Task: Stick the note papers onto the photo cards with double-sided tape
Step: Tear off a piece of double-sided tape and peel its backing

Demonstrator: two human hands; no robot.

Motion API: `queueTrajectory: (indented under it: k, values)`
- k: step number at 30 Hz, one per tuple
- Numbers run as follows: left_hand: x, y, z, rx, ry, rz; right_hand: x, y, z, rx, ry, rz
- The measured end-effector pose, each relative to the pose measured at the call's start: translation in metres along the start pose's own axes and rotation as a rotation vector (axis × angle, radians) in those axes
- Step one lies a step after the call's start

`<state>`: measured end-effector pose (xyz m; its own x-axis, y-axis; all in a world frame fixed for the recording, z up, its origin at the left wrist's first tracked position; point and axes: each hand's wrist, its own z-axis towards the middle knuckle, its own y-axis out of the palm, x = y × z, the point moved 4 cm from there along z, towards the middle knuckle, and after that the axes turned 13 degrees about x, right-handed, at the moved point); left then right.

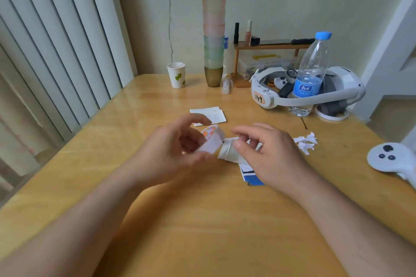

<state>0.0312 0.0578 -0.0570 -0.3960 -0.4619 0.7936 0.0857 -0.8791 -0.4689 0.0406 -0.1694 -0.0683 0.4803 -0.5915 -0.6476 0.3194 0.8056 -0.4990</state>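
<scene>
Resting in the left hand [177, 148], the roll of double-sided tape [211, 139] sits gripped by curled fingers above the wooden table [202, 220]. Just beside it, the right hand [265, 153] pinches a strip of tape [229, 149] over a blue-and-white photo card [251, 176]. Note papers [208, 116] lie beyond the hands, paper scraps [306, 141] to the right, a water bottle [309, 74] and headset [315, 90] farther back.
</scene>
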Motion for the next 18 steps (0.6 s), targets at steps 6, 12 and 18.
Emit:
queueTrajectory:
  k: [6, 12, 18]
  values:
    - [0.011, 0.034, -0.009, 0.113, -0.041, -0.405, -0.009, -0.002, -0.002, -0.020, -0.122, 0.095]
    - [0.016, 0.036, -0.011, 0.165, 0.018, -0.324, -0.016, -0.008, -0.002, 0.115, -0.209, 0.091]
    - [0.026, 0.032, -0.015, 0.188, 0.077, -0.204, -0.022, -0.010, -0.002, 0.153, -0.237, 0.121]
